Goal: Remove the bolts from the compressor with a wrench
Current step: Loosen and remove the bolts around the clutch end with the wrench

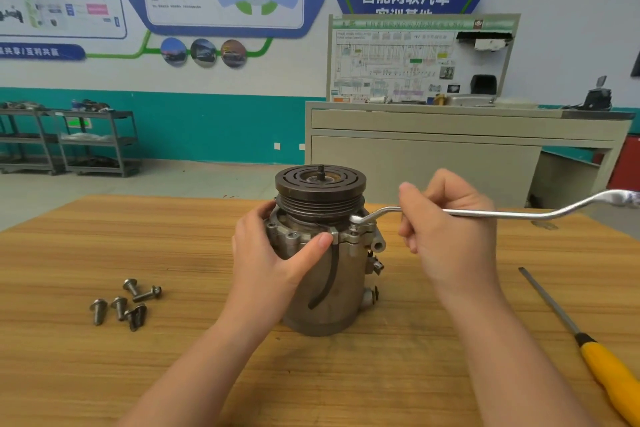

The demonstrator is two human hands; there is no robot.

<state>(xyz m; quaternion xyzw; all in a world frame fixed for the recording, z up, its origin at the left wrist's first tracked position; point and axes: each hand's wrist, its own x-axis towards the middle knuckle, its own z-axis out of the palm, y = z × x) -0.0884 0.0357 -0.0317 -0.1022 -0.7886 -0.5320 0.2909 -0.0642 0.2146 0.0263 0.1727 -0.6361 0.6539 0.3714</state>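
Two bare arms are seen reaching in from the bottom edge over the table [104,374]. Off to the right, a screwdriver [604,364] with a yellow handle is laid on the wood, well apart from everything else. On the left, five loose bolts [126,303] are scattered in a small bunch. The compressor [322,253] is stood upright in the middle of the table, with its dark round pulley on top. The left hand [273,267] is wrapped around its side, with the thumb pressed on the rim. The wrench [485,213] is pinched by the right hand [446,236], with fingers curled around the thin bar. Its ring end is set on a bolt on the compressor's top rim; the far end is stuck out to the right. A grey bench [450,135] is stood behind, and carts [69,142] are parked far left by the wall.
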